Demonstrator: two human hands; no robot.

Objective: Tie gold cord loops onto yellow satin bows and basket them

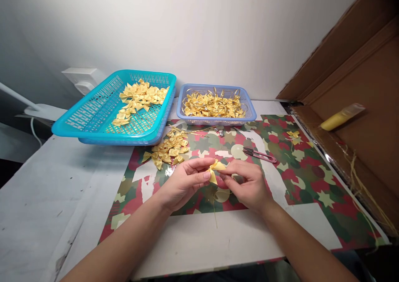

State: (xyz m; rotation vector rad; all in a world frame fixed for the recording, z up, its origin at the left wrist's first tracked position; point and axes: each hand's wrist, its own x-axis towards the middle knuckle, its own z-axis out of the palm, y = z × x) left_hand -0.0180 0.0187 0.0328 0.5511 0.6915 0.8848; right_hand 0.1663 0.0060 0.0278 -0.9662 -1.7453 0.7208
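A small yellow ribbon bow (213, 175) is pinched between the thumb and fingers of my left hand (190, 178), over the middle of the patterned sheet. My right hand (247, 182) has its thumb and forefinger pressed together at the bow's right side; whether they grip the ribbon or a thread there is hidden. A thin yellow thread (215, 211) hangs below the bow onto the table. Behind my left hand lies a loose pile of yellow bows (171, 147). Pink-handled thread snips (260, 154) rest beyond my right hand.
A turquoise basket (93, 126) with yellow bows sits on another basket at back left. A lilac basket (216, 121) holds bows with gold wire loops. Gold strips (195, 131) and small metal pieces (220, 132) lie in front. Cardboard (368, 78) stands at right, with loose threads (363, 190).
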